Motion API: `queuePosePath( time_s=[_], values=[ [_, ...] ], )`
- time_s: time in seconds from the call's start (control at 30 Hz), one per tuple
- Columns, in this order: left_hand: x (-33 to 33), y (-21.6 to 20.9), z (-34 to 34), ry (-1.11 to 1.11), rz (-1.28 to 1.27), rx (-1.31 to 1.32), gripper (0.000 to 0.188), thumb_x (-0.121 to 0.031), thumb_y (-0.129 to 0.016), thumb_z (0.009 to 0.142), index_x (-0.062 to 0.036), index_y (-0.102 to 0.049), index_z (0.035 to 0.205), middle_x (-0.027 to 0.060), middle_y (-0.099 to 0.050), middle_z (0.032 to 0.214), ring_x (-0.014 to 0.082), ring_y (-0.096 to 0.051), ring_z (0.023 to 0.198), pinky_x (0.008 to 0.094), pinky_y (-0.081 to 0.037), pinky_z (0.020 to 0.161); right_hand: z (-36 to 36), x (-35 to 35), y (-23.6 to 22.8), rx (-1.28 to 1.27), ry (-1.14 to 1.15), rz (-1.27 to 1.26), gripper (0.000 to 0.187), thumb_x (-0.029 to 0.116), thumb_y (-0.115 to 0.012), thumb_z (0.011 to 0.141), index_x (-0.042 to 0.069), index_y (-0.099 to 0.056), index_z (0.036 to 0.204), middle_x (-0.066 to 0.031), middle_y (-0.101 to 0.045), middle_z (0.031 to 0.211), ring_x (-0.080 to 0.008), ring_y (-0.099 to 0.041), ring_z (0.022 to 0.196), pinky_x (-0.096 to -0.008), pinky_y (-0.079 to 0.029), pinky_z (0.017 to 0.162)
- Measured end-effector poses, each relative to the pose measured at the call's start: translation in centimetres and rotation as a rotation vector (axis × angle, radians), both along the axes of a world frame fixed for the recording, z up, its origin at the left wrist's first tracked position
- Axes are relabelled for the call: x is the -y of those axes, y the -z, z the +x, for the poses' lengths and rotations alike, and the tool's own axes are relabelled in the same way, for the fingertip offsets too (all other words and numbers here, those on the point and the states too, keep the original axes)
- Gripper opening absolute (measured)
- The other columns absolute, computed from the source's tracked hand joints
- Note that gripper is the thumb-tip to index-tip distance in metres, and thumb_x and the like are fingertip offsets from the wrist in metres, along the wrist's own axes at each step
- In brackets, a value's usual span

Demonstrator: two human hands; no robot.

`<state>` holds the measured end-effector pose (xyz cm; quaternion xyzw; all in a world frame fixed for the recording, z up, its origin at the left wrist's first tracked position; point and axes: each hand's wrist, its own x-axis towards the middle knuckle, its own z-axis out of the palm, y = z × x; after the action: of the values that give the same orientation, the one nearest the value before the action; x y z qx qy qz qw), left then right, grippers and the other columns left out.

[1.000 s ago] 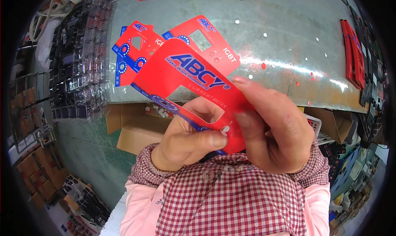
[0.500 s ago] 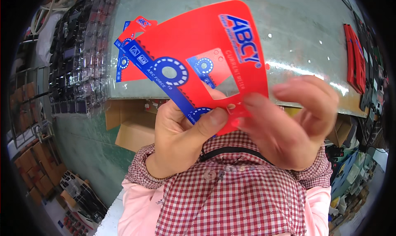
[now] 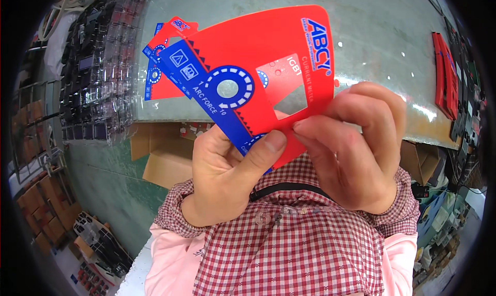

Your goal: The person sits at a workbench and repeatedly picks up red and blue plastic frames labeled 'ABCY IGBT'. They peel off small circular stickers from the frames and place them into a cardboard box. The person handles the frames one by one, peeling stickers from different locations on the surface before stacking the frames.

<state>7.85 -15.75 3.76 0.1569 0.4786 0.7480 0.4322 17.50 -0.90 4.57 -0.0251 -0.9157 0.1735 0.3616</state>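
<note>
A flat red-and-blue panel label (image 3: 258, 42) is held up in front of me. It has a rectangular cut-out, round holes ringed by white dial marks, and white symbols on its blue band. My left hand (image 3: 227, 167) grips its lower corner, thumb pressed on the front and fingers behind. At the lower right edge, my right hand (image 3: 356, 146) has its fingers curled, with the index fingertip against the label; its thumb is partly hidden. Behind lie more red-and-blue labels (image 3: 155, 86) on the table, one partly seen through the cut-out.
Dark parts in clear plastic wrap (image 3: 88, 63) are stacked along the left of the grey-green table (image 3: 372, 48). Red pieces (image 3: 443, 76) stand at the right edge beside dark parts. An open cardboard box (image 3: 168, 164) sits below the table edge.
The label has tilted and shifted slightly to the right. My right hand, blurred before with its fingers lifted, has drawn in and its fingers have curled by the label's edge.
</note>
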Motion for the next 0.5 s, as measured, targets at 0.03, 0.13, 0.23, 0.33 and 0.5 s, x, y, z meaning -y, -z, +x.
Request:
queuePosePath(
  time_s=[0.03, 0.13, 0.23, 0.33, 0.5],
  values=[
    [0.0, 0.0, 0.0, 0.000, -0.001, 0.004, 0.026, -0.004, -0.061, 0.092, 0.0024, -0.058, 0.117, 0.0065, -0.064, 0.108, 0.0085, -0.058, 0.095, 0.0242, -0.048, 0.082, -0.1, 0.0, 0.1, -0.002, -0.005, -0.021, 0.027, 0.008, -0.076, 0.058, 0.006, -0.064, 0.082, -0.0068, -0.056, 0.085, -0.0260, -0.053, 0.081, -0.0351, -0.045, 0.069],
    [-0.1, -0.5, 0.0, -0.008, -0.123, 0.043, 0.022, -0.008, -0.061, 0.089, 0.0020, -0.059, 0.109, 0.0109, -0.064, 0.108, 0.0182, -0.060, 0.100, 0.0329, -0.046, 0.091, -0.3, 0.0, 0.4, 0.012, -0.049, -0.141, 0.021, 0.004, -0.073, 0.066, 0.004, -0.058, 0.081, -0.0092, -0.055, 0.087, -0.0267, -0.052, 0.083, -0.0360, -0.043, 0.074],
    [-0.1, -0.4, -0.2, 0.027, -0.052, 0.083, 0.024, -0.005, -0.060, 0.092, 0.0024, -0.058, 0.115, 0.0051, -0.064, 0.102, 0.0083, -0.059, 0.092, 0.0240, -0.048, 0.081, -0.1, -0.3, 1.1, 0.030, -0.129, -0.339, 0.016, 0.002, -0.067, 0.075, 0.002, -0.054, 0.085, -0.0112, -0.052, 0.091, -0.0258, -0.050, 0.086, -0.0353, -0.041, 0.079],
    [-0.6, -0.3, 0.0, -0.026, 0.003, 0.050, 0.024, -0.005, -0.059, 0.093, 0.0022, -0.057, 0.115, 0.0055, -0.064, 0.103, 0.0095, -0.060, 0.094, 0.0252, -0.049, 0.084, 0.3, -0.4, 1.7, 0.012, -0.146, -0.448, 0.011, 0.003, -0.061, 0.084, 0.002, -0.052, 0.091, -0.0119, -0.051, 0.096, -0.0236, -0.048, 0.090, -0.0349, -0.039, 0.083],
    [-0.3, 0.6, 0.1, -0.061, 0.049, 0.063, 0.026, -0.005, -0.060, 0.092, 0.0021, -0.056, 0.116, 0.0084, -0.063, 0.109, 0.0128, -0.059, 0.101, 0.0290, -0.048, 0.090, 0.2, -0.7, 1.1, 0.031, -0.083, -0.482, 0.010, 0.003, -0.057, 0.089, 0.000, -0.051, 0.097, -0.0121, -0.051, 0.100, -0.0180, -0.050, 0.088, -0.0297, -0.041, 0.082]
  ],
)
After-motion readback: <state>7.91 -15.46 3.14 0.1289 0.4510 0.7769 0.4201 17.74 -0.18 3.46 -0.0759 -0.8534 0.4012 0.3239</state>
